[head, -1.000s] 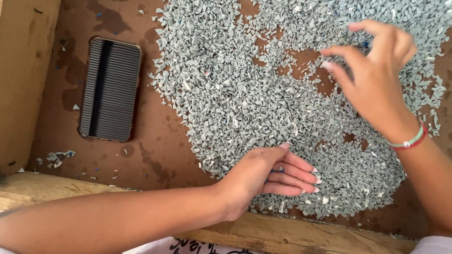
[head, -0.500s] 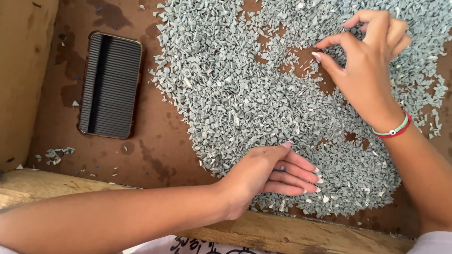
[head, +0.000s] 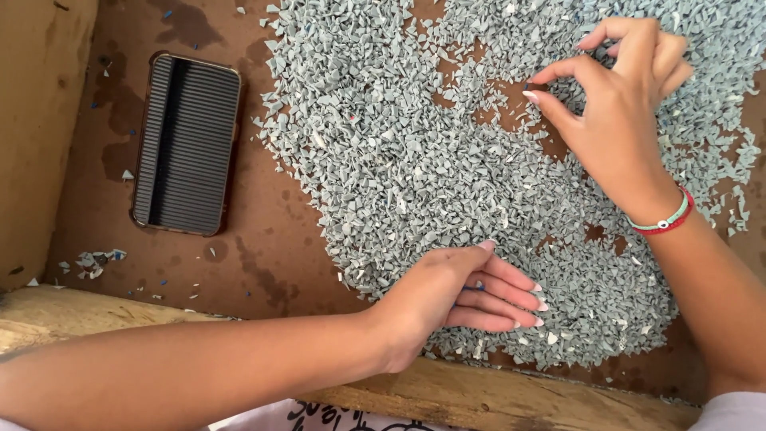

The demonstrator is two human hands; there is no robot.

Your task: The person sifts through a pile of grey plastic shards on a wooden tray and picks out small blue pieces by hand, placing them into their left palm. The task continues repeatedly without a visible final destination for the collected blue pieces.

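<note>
A: What takes up most of the view?

B: A brown wooden tabletop (head: 263, 239), stained in patches, with a raised plank wall at the left (head: 40, 120) and a wooden edge (head: 511, 399) nearest the person. Over its right half lies a wide, thin spread of grey-blue plastic chips (head: 399, 160), flat enough that single pieces show and brown gaps open between them.

A: And off to the left?

B: A dark ribbed case (head: 186, 144) lies flat, well apart from the chips, beside a few stray bits (head: 92, 262).

A: How are the hands placed?

B: The left hand (head: 459, 295) rests palm down at the near edge of the spread, fingers together and flat, with something small and blue showing between them; it clamps nothing that can be made out. The right hand (head: 614, 112), with a red and pale green bracelet (head: 666, 219) on its wrist, hovers at the far side, thumb and forefinger drawn close over a small dark piece (head: 536, 86); whether they pinch it cannot be told.

A: The room?

B: Out of view.
</note>
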